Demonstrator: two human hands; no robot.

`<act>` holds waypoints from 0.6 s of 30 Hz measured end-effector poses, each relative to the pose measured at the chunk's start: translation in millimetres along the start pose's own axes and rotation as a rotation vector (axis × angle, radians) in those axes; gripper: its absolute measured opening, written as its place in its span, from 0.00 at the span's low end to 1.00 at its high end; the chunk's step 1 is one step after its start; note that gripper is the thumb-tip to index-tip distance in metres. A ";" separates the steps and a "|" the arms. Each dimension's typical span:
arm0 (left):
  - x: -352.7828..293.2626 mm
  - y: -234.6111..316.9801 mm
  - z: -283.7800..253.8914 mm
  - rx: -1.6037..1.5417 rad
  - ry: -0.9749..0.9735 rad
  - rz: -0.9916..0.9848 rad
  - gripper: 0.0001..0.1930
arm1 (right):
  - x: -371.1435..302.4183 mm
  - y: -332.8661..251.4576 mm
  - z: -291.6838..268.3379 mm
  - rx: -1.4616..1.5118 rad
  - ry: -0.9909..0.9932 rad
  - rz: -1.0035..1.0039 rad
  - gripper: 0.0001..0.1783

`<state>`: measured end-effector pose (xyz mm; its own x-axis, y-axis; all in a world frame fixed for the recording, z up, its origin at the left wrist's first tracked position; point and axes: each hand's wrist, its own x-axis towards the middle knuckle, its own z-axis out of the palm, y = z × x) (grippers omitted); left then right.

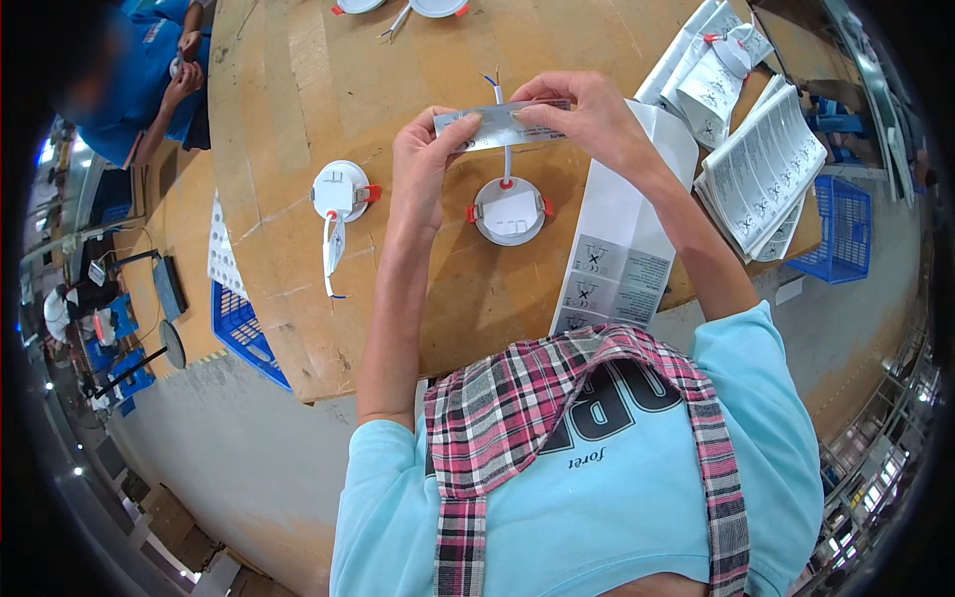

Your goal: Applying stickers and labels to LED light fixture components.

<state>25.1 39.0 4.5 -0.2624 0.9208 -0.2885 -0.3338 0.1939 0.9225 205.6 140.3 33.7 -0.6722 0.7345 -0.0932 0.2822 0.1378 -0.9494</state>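
Note:
A silver label (494, 130) is stretched flat between my hands, lying across the white cable (507, 165) of a round white downlight (510, 211) with red-tipped clips. My left hand (426, 149) pinches the label's left end with the thumb on top. My right hand (589, 111) grips its right part between thumb and fingers. Blue and brown wire ends stick out beyond the label. To the left, a second round downlight (339, 187) lies with a folded label (336, 242) around its cable.
A long label sheet (625, 224) lies under my right forearm. Stacked printed sheets (761, 169) sit at the right, with another cable label piece above. More downlights (438, 4) lie at the far edge. Blue crates (846, 229) stand beside the table. A co-worker in blue (149, 75) handles something small at upper left.

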 end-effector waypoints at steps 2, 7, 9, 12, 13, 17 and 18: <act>0.7 -1.5 -1.7 -0.013 -0.018 0.005 0.05 | -0.4 -1.2 0.7 0.007 0.006 -0.008 0.13; 0.3 -1.8 0.0 -0.029 -0.018 0.015 0.06 | 0.0 5.2 1.7 0.032 0.016 -0.008 0.12; 0.7 -2.2 0.0 -0.031 -0.025 0.019 0.06 | 0.2 6.1 0.8 0.043 0.009 0.002 0.12; 0.5 -2.9 -0.8 -0.036 -0.045 0.035 0.06 | 0.9 7.3 -0.3 0.077 -0.019 0.037 0.13; -0.7 -2.0 0.0 -0.044 -0.054 0.035 0.06 | 1.3 6.6 -0.8 0.084 -0.032 0.053 0.13; -2.4 -1.1 2.2 -0.068 -0.065 0.029 0.05 | 4.1 12.4 -4.8 0.083 -0.074 0.056 0.14; -2.2 -1.2 3.6 -0.070 -0.067 0.031 0.05 | 4.5 15.4 -6.5 0.080 -0.072 0.055 0.14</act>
<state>29.3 38.0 4.9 -0.2134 0.9470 -0.2401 -0.3893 0.1430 0.9100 211.4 150.0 20.6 -0.7056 0.6892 -0.1648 0.2664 0.0425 -0.9629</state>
